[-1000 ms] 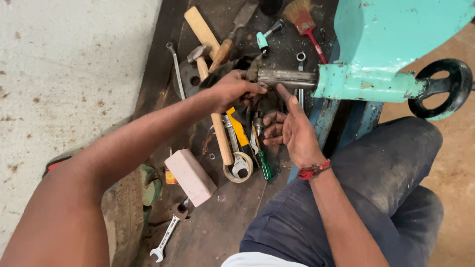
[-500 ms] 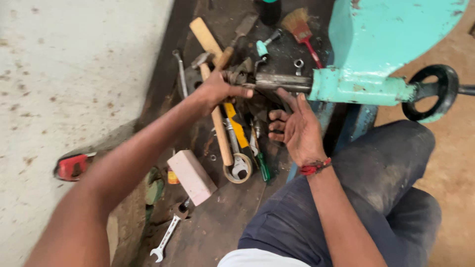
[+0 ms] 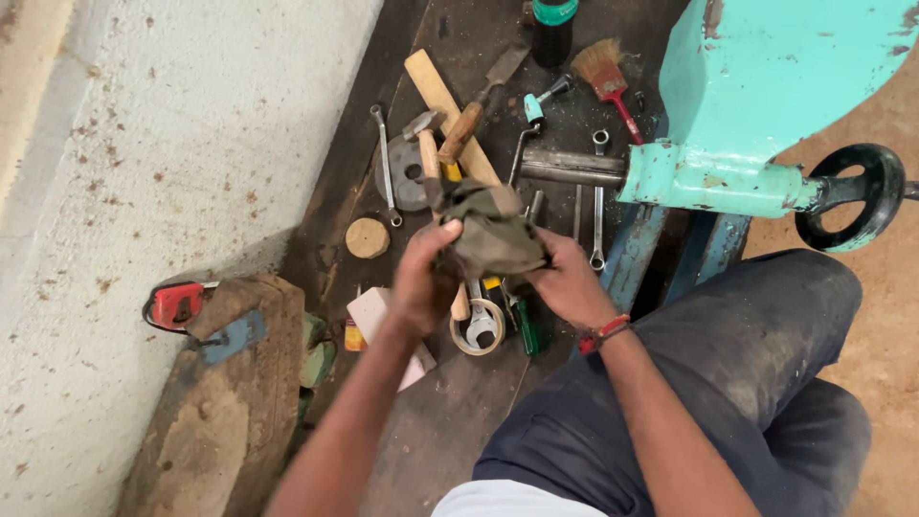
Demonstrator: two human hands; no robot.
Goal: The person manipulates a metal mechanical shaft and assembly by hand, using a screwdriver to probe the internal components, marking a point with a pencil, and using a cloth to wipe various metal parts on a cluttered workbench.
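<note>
A crumpled olive rag (image 3: pixel 493 235) is held between both hands above the dark work surface (image 3: pixel 450 421). The left hand (image 3: pixel 421 282) is closed on the rag's left edge, with the thumb pressed against the cloth. The right hand (image 3: pixel 565 282) is closed on the rag's right and lower side, its fingers partly hidden by the folds. A red band (image 3: pixel 603 333) is worn on the right wrist.

Directly below the hands, a roll of tape (image 3: pixel 477 327) and a green-handled screwdriver (image 3: pixel 526 330) are seen on the surface. A pale block (image 3: pixel 369 311) lies just beside the left wrist. Beyond the rag, a wooden-handled hammer (image 3: pixel 426 144), a chisel (image 3: pixel 479 101) and a flat wooden strip (image 3: pixel 431 81) are laid out; a spanner (image 3: pixel 385 158) and a round wooden disc (image 3: pixel 368 237) are found to the left of these. A paintbrush (image 3: pixel 608 81) lies further away, beyond the right hand. A steel shaft (image 3: pixel 572 168) projects from the turquoise machine (image 3: pixel 766 86) beyond the right hand. A black handwheel (image 3: pixel 852 196) is fitted at the machine's right end. A red object (image 3: pixel 177 304) lies well apart, left of the left arm.
</note>
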